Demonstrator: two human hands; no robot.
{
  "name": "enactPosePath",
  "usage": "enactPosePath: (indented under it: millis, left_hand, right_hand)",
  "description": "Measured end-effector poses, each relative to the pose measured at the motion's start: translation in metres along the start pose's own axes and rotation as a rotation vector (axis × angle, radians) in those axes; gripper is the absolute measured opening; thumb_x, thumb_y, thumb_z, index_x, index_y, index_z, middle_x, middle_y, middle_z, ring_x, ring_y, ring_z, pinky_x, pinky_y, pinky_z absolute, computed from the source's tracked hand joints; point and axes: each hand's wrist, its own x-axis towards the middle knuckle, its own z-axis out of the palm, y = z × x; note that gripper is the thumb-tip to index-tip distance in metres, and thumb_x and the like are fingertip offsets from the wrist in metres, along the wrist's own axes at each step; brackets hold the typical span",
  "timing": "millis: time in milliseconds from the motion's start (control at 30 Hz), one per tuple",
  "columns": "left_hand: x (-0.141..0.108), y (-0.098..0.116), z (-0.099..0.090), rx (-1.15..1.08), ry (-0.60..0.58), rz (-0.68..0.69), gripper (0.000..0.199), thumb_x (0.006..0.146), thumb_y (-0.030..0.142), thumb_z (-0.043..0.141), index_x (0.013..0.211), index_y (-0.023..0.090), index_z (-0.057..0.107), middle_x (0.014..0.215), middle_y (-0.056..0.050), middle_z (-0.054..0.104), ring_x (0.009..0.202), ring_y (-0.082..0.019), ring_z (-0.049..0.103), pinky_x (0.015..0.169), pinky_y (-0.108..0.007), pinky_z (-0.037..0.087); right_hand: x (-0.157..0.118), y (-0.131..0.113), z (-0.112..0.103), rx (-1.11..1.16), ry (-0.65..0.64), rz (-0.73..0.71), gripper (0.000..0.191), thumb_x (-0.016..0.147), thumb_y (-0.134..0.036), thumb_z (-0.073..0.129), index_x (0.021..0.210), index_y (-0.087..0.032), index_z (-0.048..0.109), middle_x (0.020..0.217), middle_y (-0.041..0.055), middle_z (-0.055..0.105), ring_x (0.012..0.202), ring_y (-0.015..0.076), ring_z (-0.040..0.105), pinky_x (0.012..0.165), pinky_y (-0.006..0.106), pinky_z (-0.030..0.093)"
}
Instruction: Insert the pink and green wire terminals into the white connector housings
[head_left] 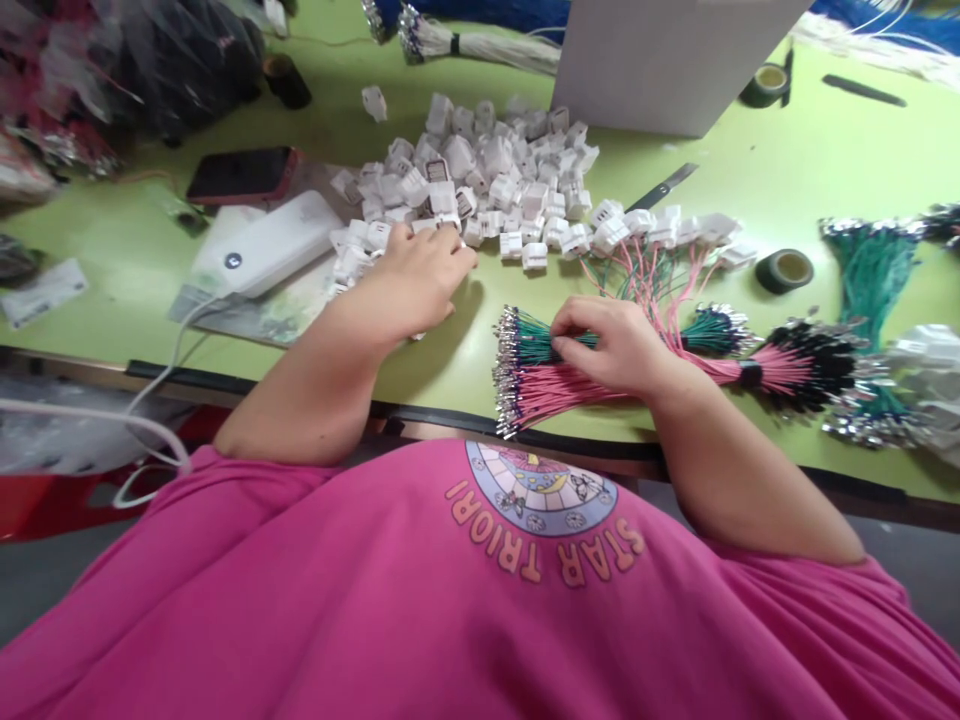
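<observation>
My left hand (424, 272) rests at the near edge of a heap of white plastic connector housings (495, 165). Its fingers are bent and a little apart, the tips touching the housings; nothing shows held in it. My right hand (611, 340) pinches at the green wires (534, 338) with thumb and forefinger, and its other fingers are curled. These wires, with metal terminals at their ends, lie over a bundle of pink wires (547, 388). Just beyond the right hand, several white housings (664, 228) have pink and green wires in them.
A white power bank (281, 245) with a cable and a phone (240, 175) lie left. A knife (664, 187), a tape roll (784, 271) and more green wires (874, 280) are right. A pale box (667, 60) stands behind. The table's dark edge (420, 415) runs in front.
</observation>
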Motion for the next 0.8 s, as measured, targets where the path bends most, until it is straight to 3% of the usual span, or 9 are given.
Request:
enactPosePath:
  millis: [100, 233, 300, 367, 467, 567, 667, 800]
  left_hand:
    - [-0.003, -0.001, -0.005, 0.02, 0.052, -0.075, 0.034, 0.083, 0.025, 0.072, 0.114, 0.017, 0.063, 0.122, -0.013, 0.061, 0.119, -0.034, 0.044, 0.107, -0.056, 0.023]
    - [0.004, -0.006, 0.003, -0.01, 0.004, -0.069, 0.02, 0.077, 0.029, 0.077, 0.092, 0.018, 0.068, 0.098, -0.01, 0.067, 0.118, -0.037, 0.048, 0.107, -0.057, 0.023]
    - [0.008, -0.005, 0.007, -0.037, -0.023, -0.061, 0.012, 0.074, 0.021, 0.075, 0.083, 0.017, 0.069, 0.087, -0.011, 0.067, 0.115, -0.039, 0.054, 0.107, -0.058, 0.024]
    - [0.009, 0.0, 0.005, -0.137, 0.009, -0.018, 0.014, 0.073, 0.016, 0.073, 0.086, 0.016, 0.071, 0.091, -0.011, 0.068, 0.115, -0.038, 0.058, 0.109, -0.056, 0.025]
    - [0.004, 0.013, -0.001, -0.509, 0.109, 0.088, 0.032, 0.077, 0.025, 0.075, 0.107, 0.017, 0.069, 0.104, -0.01, 0.068, 0.108, -0.029, 0.063, 0.104, -0.046, 0.038]
    - [0.0, 0.03, 0.0, -1.013, 0.106, 0.086, 0.043, 0.085, 0.042, 0.07, 0.121, 0.019, 0.062, 0.099, -0.006, 0.067, 0.088, -0.019, 0.066, 0.082, -0.033, 0.05]
    - [0.0, 0.042, 0.008, -1.352, 0.0, -0.025, 0.04, 0.091, 0.05, 0.06, 0.117, 0.019, 0.059, 0.091, -0.005, 0.066, 0.07, -0.013, 0.065, 0.062, -0.027, 0.047]
    - [0.003, 0.05, 0.016, -1.515, -0.072, -0.111, 0.042, 0.092, 0.056, 0.057, 0.103, 0.016, 0.063, 0.084, -0.006, 0.064, 0.063, -0.011, 0.061, 0.051, -0.024, 0.041]
  right_hand:
    - [-0.002, -0.007, -0.001, 0.054, 0.002, -0.019, 0.017, 0.082, -0.025, 0.054, 0.087, -0.018, 0.069, 0.08, 0.0037, 0.069, 0.072, 0.015, 0.06, 0.072, 0.029, 0.045]
    - [-0.002, -0.01, 0.002, 0.06, -0.025, -0.106, 0.023, 0.089, -0.029, 0.052, 0.087, -0.019, 0.073, 0.08, 0.0048, 0.072, 0.073, 0.0147, 0.061, 0.072, 0.028, 0.045]
    - [-0.002, -0.009, 0.003, 0.095, 0.03, -0.069, 0.025, 0.091, -0.031, 0.052, 0.084, -0.019, 0.074, 0.078, 0.0042, 0.072, 0.071, 0.0134, 0.061, 0.07, 0.027, 0.045]
    - [-0.003, -0.01, 0.002, 0.127, 0.085, -0.002, 0.024, 0.089, -0.031, 0.055, 0.084, -0.02, 0.075, 0.077, 0.003, 0.073, 0.067, 0.0124, 0.061, 0.067, 0.027, 0.045]
    - [-0.004, -0.013, 0.001, 0.149, 0.145, 0.054, 0.023, 0.087, -0.028, 0.055, 0.085, -0.02, 0.076, 0.075, 0.0023, 0.073, 0.064, 0.0122, 0.06, 0.065, 0.028, 0.046]
    - [-0.005, -0.017, 0.001, 0.136, 0.227, 0.099, 0.023, 0.087, -0.029, 0.056, 0.083, -0.019, 0.077, 0.074, 0.0025, 0.073, 0.064, 0.0131, 0.061, 0.065, 0.029, 0.046]
    - [-0.005, -0.02, 0.001, 0.096, 0.31, 0.158, 0.022, 0.087, -0.03, 0.057, 0.08, -0.02, 0.076, 0.075, 0.0033, 0.073, 0.065, 0.0143, 0.061, 0.066, 0.03, 0.047]
    - [-0.005, -0.019, 0.002, 0.048, 0.338, 0.198, 0.022, 0.086, -0.031, 0.057, 0.078, -0.02, 0.074, 0.075, 0.0039, 0.072, 0.065, 0.0156, 0.06, 0.065, 0.031, 0.047]
